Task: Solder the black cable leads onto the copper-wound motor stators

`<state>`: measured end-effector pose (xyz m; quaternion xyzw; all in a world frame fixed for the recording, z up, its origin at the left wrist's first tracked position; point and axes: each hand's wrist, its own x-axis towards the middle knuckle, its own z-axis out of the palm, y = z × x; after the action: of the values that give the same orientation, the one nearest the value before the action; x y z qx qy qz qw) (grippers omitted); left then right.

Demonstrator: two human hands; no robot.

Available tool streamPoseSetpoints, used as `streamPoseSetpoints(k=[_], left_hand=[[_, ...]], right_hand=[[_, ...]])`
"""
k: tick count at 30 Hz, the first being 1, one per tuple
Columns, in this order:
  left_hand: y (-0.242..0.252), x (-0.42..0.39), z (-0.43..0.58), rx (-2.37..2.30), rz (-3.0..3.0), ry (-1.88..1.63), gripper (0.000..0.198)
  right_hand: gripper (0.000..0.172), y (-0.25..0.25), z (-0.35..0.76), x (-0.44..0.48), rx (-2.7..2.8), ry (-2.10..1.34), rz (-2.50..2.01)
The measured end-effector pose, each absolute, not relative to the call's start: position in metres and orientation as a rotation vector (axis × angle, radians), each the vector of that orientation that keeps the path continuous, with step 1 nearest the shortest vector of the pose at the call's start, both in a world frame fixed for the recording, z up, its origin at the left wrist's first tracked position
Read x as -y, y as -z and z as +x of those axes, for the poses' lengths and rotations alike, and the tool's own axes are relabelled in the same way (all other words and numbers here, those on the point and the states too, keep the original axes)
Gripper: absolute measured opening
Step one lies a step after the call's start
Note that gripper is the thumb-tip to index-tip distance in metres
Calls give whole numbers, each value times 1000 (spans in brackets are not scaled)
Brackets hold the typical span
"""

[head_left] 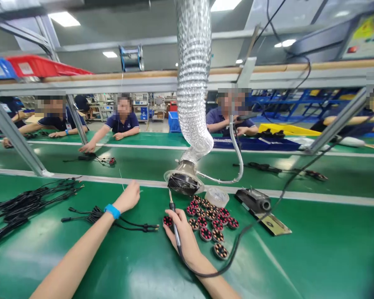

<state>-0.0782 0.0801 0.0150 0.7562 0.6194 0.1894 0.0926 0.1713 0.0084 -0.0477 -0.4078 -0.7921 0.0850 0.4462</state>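
Observation:
My right hand (185, 234) is closed around a soldering iron (176, 234), its tip pointing up and away just below the fan of a fume duct. A round motor stator (167, 221) with red coils lies against the fingers of that hand; whether they grip it I cannot tell. Closed in a pinch, my left hand (129, 198) wears a blue wristband (112, 211). Thin solder wire (121, 179) shows at its fingers. Beneath the left wrist lies a bundle of black cables (95, 215). Several more stators (210, 214) are grouped right of my right hand.
A foil fume duct (193, 83) hangs in the middle. The iron's black cord (238, 238) crosses the right side, near an iron stand (255, 201) and a clear round tub (217, 197). Black cables (28, 203) lie left. Co-workers (121, 120) sit across the green belt (156, 157).

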Motion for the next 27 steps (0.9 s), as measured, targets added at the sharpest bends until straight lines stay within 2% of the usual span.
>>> streamPoseSetpoints(k=[6, 13, 18, 22, 27], left_hand=[[1, -37, -45, -1681, 2273, -598, 17], [8, -39, -61, -1635, 2053, -683, 15], [17, -47, -60, -1581, 1965, -688, 24], [17, -44, -50, -1483, 1922, -759, 24], [15, -39, -37, -1380, 1929, -738, 26]], right_hand=[[44, 42, 165, -20, 2084, -98, -967], [43, 22, 151, -30, 2276, -69, -1096], [43, 23, 149, -38, 2178, -327, -1084], [52, 30, 158, -34, 2075, -571, -894], [53, 40, 162, -33, 2023, -647, -827]])
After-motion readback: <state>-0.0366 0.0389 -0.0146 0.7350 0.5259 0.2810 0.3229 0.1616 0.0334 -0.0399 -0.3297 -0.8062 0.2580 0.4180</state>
